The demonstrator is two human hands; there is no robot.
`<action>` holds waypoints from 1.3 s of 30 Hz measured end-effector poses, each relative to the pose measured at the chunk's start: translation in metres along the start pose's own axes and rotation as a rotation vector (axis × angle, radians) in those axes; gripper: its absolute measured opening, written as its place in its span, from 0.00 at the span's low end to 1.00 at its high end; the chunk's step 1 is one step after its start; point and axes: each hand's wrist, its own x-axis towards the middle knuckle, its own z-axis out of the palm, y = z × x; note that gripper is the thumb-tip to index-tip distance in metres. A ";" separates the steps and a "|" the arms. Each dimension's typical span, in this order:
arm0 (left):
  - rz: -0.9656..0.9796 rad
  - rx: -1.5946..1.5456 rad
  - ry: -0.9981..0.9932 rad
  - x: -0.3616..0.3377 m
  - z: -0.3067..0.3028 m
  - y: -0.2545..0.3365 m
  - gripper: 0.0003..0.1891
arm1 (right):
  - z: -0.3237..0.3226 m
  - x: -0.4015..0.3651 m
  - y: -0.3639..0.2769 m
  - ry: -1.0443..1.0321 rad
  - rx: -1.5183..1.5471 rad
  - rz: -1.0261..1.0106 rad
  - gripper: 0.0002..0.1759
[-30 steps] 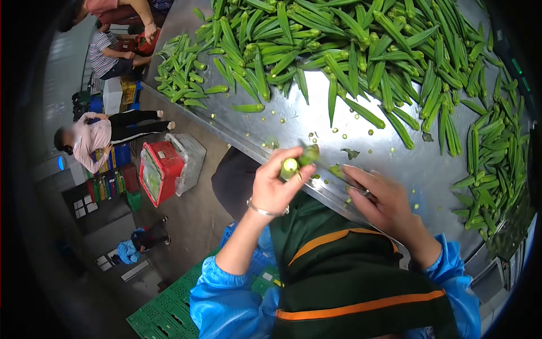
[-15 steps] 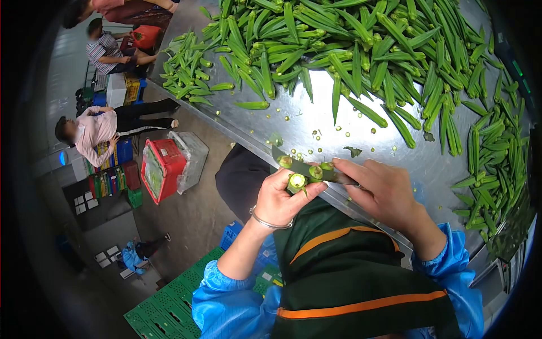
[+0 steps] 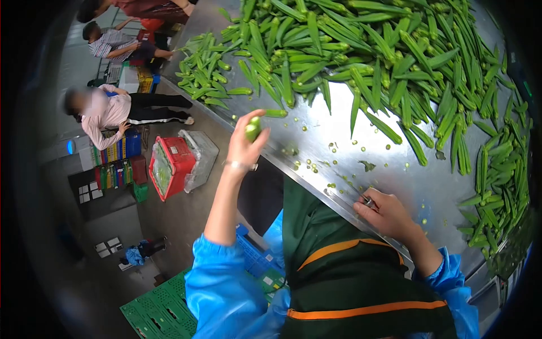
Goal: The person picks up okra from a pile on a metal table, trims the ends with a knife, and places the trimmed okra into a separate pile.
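Left hand (image 3: 247,146): raised in the upper middle of the frame, out past the table's near edge, with the fingers closed around a short green okra pod (image 3: 253,129).
Right hand (image 3: 388,216): resting low at the table's edge, right of centre, curled around a small metal knife (image 3: 368,200). Only a glint of the knife shows by the knuckles.
Change: half a second ago both hands met at the frame's centre, the blade laid against the pod's stem end. Now they are well apart, and the left arm has swung up and to the left while the right has dropped to the steel.
Meaning: the cut on this pod looks finished. The pod is being carried clear of the table and the knife sits idle.
Table: a shiny stainless-steel table (image 3: 333,127) carries a large heap of long green okra (image 3: 361,51) across the top of the frame, with small cut-off okra tips (image 3: 310,165) scattered near the edge.
Floor, left: a red plastic crate (image 3: 169,166) and green plastic pallets (image 3: 164,308). Another person in a pink top (image 3: 104,113) bends over at upper left.
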 end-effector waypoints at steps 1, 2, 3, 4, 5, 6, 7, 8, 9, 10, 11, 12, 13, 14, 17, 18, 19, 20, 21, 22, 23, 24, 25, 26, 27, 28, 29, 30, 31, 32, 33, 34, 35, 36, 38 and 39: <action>0.131 0.257 -0.008 0.019 0.003 -0.017 0.16 | 0.002 0.002 0.002 0.038 0.020 0.002 0.14; 0.257 0.526 -0.007 0.032 0.007 -0.033 0.18 | 0.004 0.001 0.009 0.066 -0.025 -0.041 0.13; 0.270 0.556 -0.026 0.040 0.015 -0.053 0.20 | 0.007 0.004 0.018 0.094 -0.064 -0.104 0.13; 0.280 0.596 -0.040 0.051 0.025 -0.069 0.21 | 0.008 0.004 0.020 0.132 -0.061 -0.138 0.12; 0.271 0.650 -0.049 0.054 0.032 -0.075 0.20 | 0.007 0.002 0.019 0.169 -0.054 -0.169 0.11; 0.247 0.690 -0.053 0.058 0.042 -0.091 0.19 | 0.006 -0.001 0.020 0.186 -0.032 -0.127 0.10; 0.250 0.651 0.005 0.058 0.046 -0.093 0.17 | 0.004 -0.004 0.020 0.202 -0.014 -0.072 0.09; 0.252 0.601 0.055 0.056 0.049 -0.095 0.16 | 0.002 -0.005 0.019 0.194 -0.013 -0.102 0.09; 0.242 0.578 0.054 0.054 0.047 -0.094 0.15 | 0.000 -0.005 0.018 0.183 0.091 -0.009 0.08; 0.228 0.552 0.050 0.049 0.044 -0.088 0.15 | -0.002 -0.005 0.015 0.167 0.193 0.089 0.07; 0.240 0.476 0.075 0.044 0.042 -0.081 0.14 | -0.002 -0.005 0.010 0.156 0.187 0.072 0.07; 0.253 0.398 0.099 0.039 0.040 -0.071 0.14 | -0.002 -0.004 0.005 0.151 0.279 0.098 0.07; 0.305 0.300 0.148 0.034 0.037 -0.055 0.15 | -0.002 -0.004 0.001 0.148 0.372 0.128 0.09; 0.198 0.145 0.155 0.023 0.037 -0.039 0.17 | -0.002 -0.003 -0.002 0.141 0.367 0.120 0.09; -0.145 -0.361 0.055 -0.017 0.028 0.022 0.21 | -0.001 -0.004 -0.007 0.156 0.463 0.065 0.13; -0.187 -0.473 0.025 -0.030 0.026 0.037 0.21 | -0.003 -0.004 -0.011 0.142 0.458 0.028 0.15; -0.173 -0.480 0.012 -0.041 0.026 0.048 0.21 | -0.005 -0.003 -0.015 0.130 0.452 -0.006 0.17; -0.150 -0.470 -0.003 -0.051 0.024 0.059 0.21 | -0.006 -0.003 -0.020 0.134 0.447 0.003 0.17; -0.103 -0.454 0.010 -0.059 0.022 0.071 0.20 | -0.008 -0.003 -0.027 0.155 0.365 -0.075 0.17; -0.058 -0.450 0.005 -0.068 0.021 0.083 0.20 | -0.010 -0.006 -0.032 0.186 0.281 -0.135 0.16; -0.039 -0.418 0.022 -0.075 0.022 0.093 0.20 | -0.013 -0.007 -0.035 0.236 0.189 -0.251 0.16; -0.023 -0.391 0.034 -0.081 0.024 0.101 0.20 | -0.016 -0.007 -0.038 0.280 0.088 -0.355 0.16; 0.010 -0.371 0.038 -0.087 0.026 0.105 0.19 | -0.018 -0.007 -0.041 0.326 0.038 -0.437 0.16; 0.050 -0.342 0.050 -0.089 0.027 0.108 0.18 | -0.020 -0.006 -0.046 0.368 -0.014 -0.531 0.17; 0.079 -0.314 0.053 -0.092 0.029 0.111 0.18 | -0.023 -0.006 -0.050 0.385 -0.062 -0.584 0.18; 0.108 -0.282 0.061 -0.096 0.030 0.113 0.18 | -0.026 -0.006 -0.053 0.395 -0.109 -0.643 0.20; 0.137 -0.291 0.069 -0.098 0.033 0.113 0.17 | -0.028 -0.007 -0.057 0.409 -0.115 -0.615 0.20; 0.076 -0.262 0.043 -0.102 0.032 0.117 0.16 | -0.029 -0.008 -0.061 0.425 -0.257 -0.652 0.21; 0.118 -0.236 0.035 -0.101 0.030 0.121 0.16 | -0.029 -0.009 -0.063 0.435 -0.398 -0.691 0.22; 0.159 -0.208 0.029 -0.101 0.028 0.125 0.15 | -0.028 -0.008 -0.064 0.439 -0.397 -0.674 0.22; 0.158 -0.206 0.039 -0.102 0.029 0.128 0.14 | -0.026 -0.006 -0.063 0.478 -0.451 -0.700 0.23; 0.157 -0.208 0.029 -0.103 0.029 0.131 0.14 | -0.026 -0.006 -0.062 0.516 -0.505 -0.729 0.23; 0.173 -0.142 0.021 -0.104 0.029 0.134 0.14 | -0.026 -0.007 -0.061 0.519 -0.500 -0.720 0.23; 0.189 -0.075 0.021 -0.104 0.028 0.137 0.14 | -0.026 -0.007 -0.061 0.501 -0.519 -0.707 0.23; 0.203 -0.068 0.019 -0.104 0.028 0.138 0.14 | -0.026 -0.007 -0.060 0.480 -0.535 -0.693 0.23; 0.213 -0.084 0.005 -0.104 0.028 0.138 0.14 | -0.028 -0.007 -0.061 0.467 -0.552 -0.673 0.22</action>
